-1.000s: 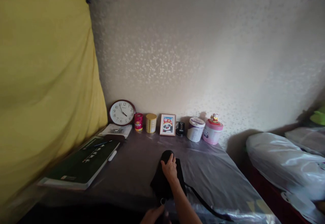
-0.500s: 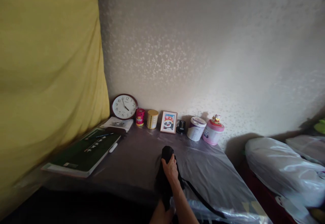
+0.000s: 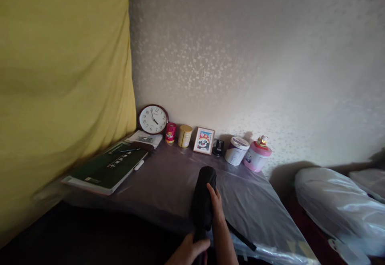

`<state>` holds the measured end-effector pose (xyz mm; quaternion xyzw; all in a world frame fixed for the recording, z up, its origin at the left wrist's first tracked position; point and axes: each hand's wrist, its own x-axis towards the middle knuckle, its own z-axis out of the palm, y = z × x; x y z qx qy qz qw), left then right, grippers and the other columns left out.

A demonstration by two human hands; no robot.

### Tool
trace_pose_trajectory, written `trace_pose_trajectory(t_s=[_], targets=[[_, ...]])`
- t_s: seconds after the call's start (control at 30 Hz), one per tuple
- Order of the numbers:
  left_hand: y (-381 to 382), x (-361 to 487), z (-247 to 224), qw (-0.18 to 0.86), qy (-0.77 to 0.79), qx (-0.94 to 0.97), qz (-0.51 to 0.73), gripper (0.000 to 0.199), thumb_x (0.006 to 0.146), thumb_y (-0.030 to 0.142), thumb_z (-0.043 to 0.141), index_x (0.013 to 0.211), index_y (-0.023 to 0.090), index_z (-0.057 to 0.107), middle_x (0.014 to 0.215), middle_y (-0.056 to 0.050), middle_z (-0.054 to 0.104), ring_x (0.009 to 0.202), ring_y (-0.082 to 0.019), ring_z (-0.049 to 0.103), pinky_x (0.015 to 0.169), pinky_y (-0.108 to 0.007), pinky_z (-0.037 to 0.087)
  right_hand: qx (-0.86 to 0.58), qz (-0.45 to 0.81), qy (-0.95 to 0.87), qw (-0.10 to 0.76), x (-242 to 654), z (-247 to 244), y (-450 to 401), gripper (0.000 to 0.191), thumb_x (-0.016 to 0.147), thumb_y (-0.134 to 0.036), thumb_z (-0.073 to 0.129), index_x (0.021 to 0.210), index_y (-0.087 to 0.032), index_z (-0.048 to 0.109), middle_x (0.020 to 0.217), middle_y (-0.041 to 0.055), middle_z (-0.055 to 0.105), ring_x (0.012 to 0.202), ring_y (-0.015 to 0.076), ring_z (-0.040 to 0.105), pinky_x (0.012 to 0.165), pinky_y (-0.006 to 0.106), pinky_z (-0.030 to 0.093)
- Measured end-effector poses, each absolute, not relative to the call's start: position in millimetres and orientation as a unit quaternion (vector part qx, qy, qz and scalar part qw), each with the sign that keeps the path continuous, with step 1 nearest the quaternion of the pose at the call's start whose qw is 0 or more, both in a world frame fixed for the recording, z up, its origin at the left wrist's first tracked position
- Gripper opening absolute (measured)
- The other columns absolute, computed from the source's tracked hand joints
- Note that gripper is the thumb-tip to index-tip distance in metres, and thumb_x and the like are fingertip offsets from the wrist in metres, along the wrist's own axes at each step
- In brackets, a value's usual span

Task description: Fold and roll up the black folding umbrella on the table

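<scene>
A black folding umbrella, its fabric bunched around the shaft, points away from me over the front part of the table. My right hand is closed around its right side, fingers against the cloth. Lower down, my left hand grips the narrow near end, with the thumb laid across it. That end is dark and partly hidden by the hand. A black strap trails to the right over the table's front edge, partly behind my right forearm.
The table has a clear plastic cover. Along the wall stand a clock, a red can, a yellow can, a panda picture frame and two tubs. A green book lies left; plastic-wrapped bundles lie right.
The umbrella's far end has risen slightly and its fabric looks narrower. My right hand has shifted from its top to its right side. My left hand shows more clearly. The view has shifted slightly.
</scene>
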<state>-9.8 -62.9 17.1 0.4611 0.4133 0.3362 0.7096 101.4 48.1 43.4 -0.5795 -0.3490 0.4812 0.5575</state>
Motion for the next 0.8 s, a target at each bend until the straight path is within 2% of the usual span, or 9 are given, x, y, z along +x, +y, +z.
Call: trace_pose_trajectory(t_s=[0.07, 0.17, 0.27, 0.4, 0.5, 0.57, 0.67, 0.73, 0.8], targets=[[-62.1, -4.7, 16.2, 0.725, 0.402, 0.449, 0.332, 0.044, 0.071, 0.06, 0.052, 0.078, 0.017, 0.055, 0.058, 0.002, 0.054, 0.052, -0.015, 0.054, 0.059, -0.031, 0.045, -0.559, 0.502, -0.339, 0.567, 100.3, 52.9, 43.8, 0.062, 0.062, -0.057, 0.064, 0.107, -0.014, 0.062, 0.084, 0.0052, 0.07, 0.082, 0.0242, 0.065, 0.069, 0.032, 0.051], [-60.0, 4.0, 12.4, 0.718, 0.41, 0.449, 0.339, 0.035, 0.073, 0.052, 0.053, 0.078, 0.018, 0.056, 0.054, 0.003, 0.051, 0.05, -0.015, 0.053, 0.057, -0.03, 0.045, -0.554, 0.502, -0.345, 0.567, 97.0, 61.4, 40.3, 0.061, 0.062, -0.056, 0.065, 0.107, -0.014, 0.061, 0.086, 0.0049, 0.069, 0.082, 0.0234, 0.065, 0.069, 0.031, 0.051], [-57.4, 6.4, 8.3, 0.622, 0.454, 0.505, 0.39, 0.029, 0.071, 0.037, 0.056, 0.092, 0.017, 0.057, 0.076, -0.005, 0.062, 0.08, -0.022, 0.061, 0.077, -0.032, 0.046, -0.564, 0.461, -0.375, 0.573, 93.2, 62.4, 37.7, 0.062, 0.062, -0.053, 0.068, 0.109, -0.015, 0.058, 0.09, 0.0044, 0.069, 0.084, 0.0226, 0.064, 0.07, 0.029, 0.05], [-54.7, -0.5, 5.3, 0.484, 0.552, 0.563, 0.379, 0.05, 0.069, 0.027, 0.055, 0.117, 0.016, 0.047, 0.107, -0.012, 0.061, 0.106, -0.025, 0.055, 0.09, -0.03, 0.04, -0.597, 0.392, -0.375, 0.591, 89.9, 61.0, 34.3, 0.066, 0.06, -0.052, 0.071, 0.112, -0.016, 0.055, 0.095, 0.0048, 0.068, 0.09, 0.0234, 0.062, 0.073, 0.028, 0.05], [-54.0, -6.5, 13.9, 0.501, 0.522, 0.571, 0.388, 0.054, 0.068, 0.027, 0.056, 0.12, 0.016, 0.043, 0.096, -0.009, 0.064, 0.092, -0.022, 0.06, 0.08, -0.028, 0.044, -0.579, 0.421, -0.351, 0.604, 92.2, 64.5, 31.4, 0.063, 0.063, -0.054, 0.068, 0.111, -0.016, 0.056, 0.094, 0.0044, 0.068, 0.09, 0.0236, 0.063, 0.073, 0.029, 0.05], [-54.6, -7.9, 24.8, 0.584, 0.447, 0.553, 0.391, 0.051, 0.069, 0.029, 0.055, 0.117, 0.017, 0.043, 0.078, -0.003, 0.064, 0.068, -0.017, 0.06, 0.064, -0.026, 0.046, -0.544, 0.465, -0.336, 0.612, 95.3, 69.2, 29.4, 0.058, 0.066, -0.055, 0.065, 0.11, -0.017, 0.058, 0.095, 0.0045, 0.068, 0.09, 0.0234, 0.063, 0.073, 0.029, 0.051], [-56.5, -4.3, 36.1, 0.704, 0.372, 0.489, 0.356, 0.039, 0.073, 0.033, 0.05, 0.108, 0.016, 0.048, 0.052, 0.007, 0.049, 0.04, -0.009, 0.043, 0.042, -0.021, 0.034, -0.504, 0.514, -0.331, 0.61, 98.1, 76.1, 27.1, 0.055, 0.069, -0.056, 0.062, 0.108, -0.017, 0.06, 0.095, 0.0049, 0.068, 0.09, 0.023, 0.064, 0.074, 0.03, 0.052], [-57.3, 0.0, 33.5, 0.686, 0.399, 0.488, 0.362, 0.041, 0.073, 0.03, 0.05, 0.111, 0.016, 0.047, 0.052, 0.007, 0.049, 0.042, -0.011, 0.047, 0.043, -0.021, 0.035, -0.505, 0.511, -0.34, 0.607, 97.1, 78.4, 26.1, 0.055, 0.069, -0.055, 0.063, 0.109, -0.017, 0.059, 0.091, 0.0036, 0.069, 0.086, 0.0222, 0.065, 0.072, 0.029, 0.052], [-56.8, 2.7, 23.5, 0.598, 0.472, 0.522, 0.383, 0.053, 0.07, 0.025, 0.051, 0.121, 0.017, 0.04, 0.069, 0.0, 0.06, 0.064, -0.017, 0.06, 0.056, -0.025, 0.044, -0.524, 0.489, -0.348, 0.605, 94.3, 78.7, 25.0, 0.057, 0.067, -0.054, 0.064, 0.111, -0.018, 0.056, 0.085, 0.0014, 0.068, 0.078, 0.021, 0.066, 0.067, 0.029, 0.053]])
